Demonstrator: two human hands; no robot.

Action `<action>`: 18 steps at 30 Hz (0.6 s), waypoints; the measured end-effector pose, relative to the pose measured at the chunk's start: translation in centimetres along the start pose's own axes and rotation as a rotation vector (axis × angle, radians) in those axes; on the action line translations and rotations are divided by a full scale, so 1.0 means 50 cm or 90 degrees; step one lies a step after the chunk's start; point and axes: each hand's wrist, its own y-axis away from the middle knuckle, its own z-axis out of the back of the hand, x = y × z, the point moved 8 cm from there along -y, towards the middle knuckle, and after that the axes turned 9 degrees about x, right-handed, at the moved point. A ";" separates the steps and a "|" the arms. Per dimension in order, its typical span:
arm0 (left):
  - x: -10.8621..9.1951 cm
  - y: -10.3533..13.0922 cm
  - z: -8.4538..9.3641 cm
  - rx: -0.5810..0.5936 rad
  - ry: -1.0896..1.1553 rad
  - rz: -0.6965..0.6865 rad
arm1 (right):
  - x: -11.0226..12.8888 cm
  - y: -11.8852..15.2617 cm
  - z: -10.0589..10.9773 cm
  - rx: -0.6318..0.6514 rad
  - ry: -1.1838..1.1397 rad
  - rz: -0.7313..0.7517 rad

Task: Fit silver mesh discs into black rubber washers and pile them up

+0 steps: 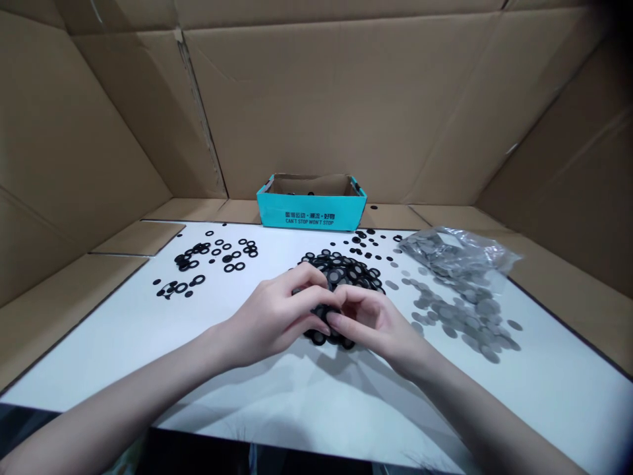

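Note:
In the head view my left hand and my right hand meet at the middle of the table, fingertips pinched together. Between them is a small black ring, partly covered by the fingers. Whether a grey disc sits in it I cannot tell. Just behind and below the hands lies a heap of black rings with grey centres, partly hidden by my fingers. Loose grey discs are spread to the right of my right hand. Black rings lie scattered beyond my left hand.
A turquoise box with a few dark pieces inside stands at the back. A clear plastic bag of grey discs lies at the right, spilling some. Small black discs dot the back. Cardboard walls enclose the white table.

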 end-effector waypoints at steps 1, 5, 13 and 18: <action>-0.001 0.000 -0.002 0.011 0.008 -0.004 | 0.001 0.000 -0.001 0.006 0.005 -0.004; -0.007 -0.003 -0.006 0.054 0.050 -0.016 | 0.001 0.002 -0.006 0.023 0.021 -0.012; -0.016 -0.007 0.003 0.022 -0.015 -0.034 | -0.007 0.002 -0.009 0.019 0.020 -0.025; -0.011 -0.005 -0.016 0.114 0.084 -0.033 | -0.004 0.002 -0.004 0.015 0.036 -0.014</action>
